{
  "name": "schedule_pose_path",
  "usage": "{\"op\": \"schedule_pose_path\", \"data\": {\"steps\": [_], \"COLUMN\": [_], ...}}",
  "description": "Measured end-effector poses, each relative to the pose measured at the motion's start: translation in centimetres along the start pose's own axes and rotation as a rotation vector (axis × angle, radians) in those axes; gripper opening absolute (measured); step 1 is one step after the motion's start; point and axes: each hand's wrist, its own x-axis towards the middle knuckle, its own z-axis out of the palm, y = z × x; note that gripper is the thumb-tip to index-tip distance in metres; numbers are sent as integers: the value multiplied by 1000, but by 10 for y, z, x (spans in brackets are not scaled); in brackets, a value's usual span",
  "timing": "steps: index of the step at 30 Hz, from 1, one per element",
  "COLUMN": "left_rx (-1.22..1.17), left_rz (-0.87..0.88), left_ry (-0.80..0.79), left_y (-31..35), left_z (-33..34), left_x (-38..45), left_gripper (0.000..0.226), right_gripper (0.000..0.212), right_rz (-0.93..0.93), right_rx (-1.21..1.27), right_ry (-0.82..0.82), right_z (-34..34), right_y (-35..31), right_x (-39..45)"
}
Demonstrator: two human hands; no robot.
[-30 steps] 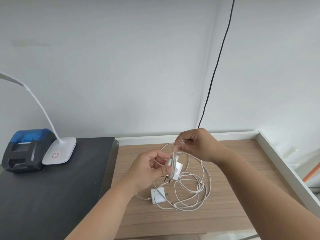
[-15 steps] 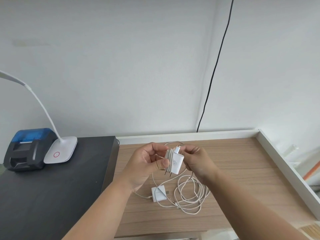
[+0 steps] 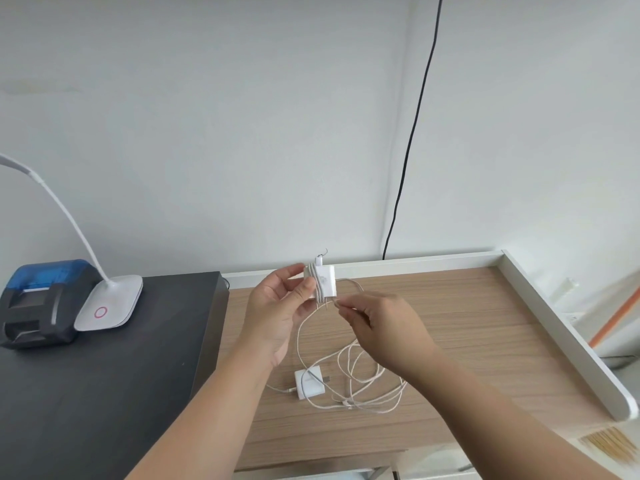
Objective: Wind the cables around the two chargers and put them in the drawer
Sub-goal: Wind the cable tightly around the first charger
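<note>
My left hand (image 3: 277, 313) holds a white charger (image 3: 325, 284) up above the wooden desk (image 3: 485, 334), prongs pointing down, with a few turns of white cable wrapped around its left side. My right hand (image 3: 377, 327) sits just below and right of it, pinching the loose white cable (image 3: 349, 281) that loops off the charger. A second white charger (image 3: 310, 383) lies flat on the desk below my hands. Beside it lies a tangle of loose white cable (image 3: 367, 382). No drawer is visible.
A black cabinet top (image 3: 86, 393) adjoins the desk on the left, carrying a blue-and-black printer (image 3: 38, 303) and a white lamp base (image 3: 110, 308). A black wire (image 3: 412, 140) runs down the wall. A white raised rim (image 3: 568, 327) edges the desk's back and right.
My right hand came down from above the charger to below and right of it, carrying the cable around. The left hand raised the charger slightly. More turns sit on the charger.
</note>
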Motion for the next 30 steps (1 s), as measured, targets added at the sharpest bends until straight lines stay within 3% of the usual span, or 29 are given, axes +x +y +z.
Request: {"op": "schedule_pose_path", "data": {"steps": [6,9,14,18,22,26,30], "left_rx": [4,191,549,521,339,249,359], "left_rz": [1,68,206,207,100,102,99], "left_ry": [63,38,-12,-27,-185,-215,-184], "left_y": [-6,-8,-16,-16,-15,-13,-9], "left_z": [4,-3,2,3,8,9,-4], "left_x": [1,1,-2,-2,-8,-9,-5], "left_gripper": [28,25,28,29,38,43,44], "right_gripper": [18,15,12,9,15,22,22], "right_rz": [-5,26,-92,-142,-202,-174,-84], "right_rx": [-59,-89,-164,-78,-9,6,51], "right_ry": [-82,-101,-149,-79,-8,-24,-127], "right_z": [-5,-17,-24,-25,-22,-24,-39], "right_y": [-2,0,1,6,5,3,7], "right_x": [2,6,13,15,12,16,25]}}
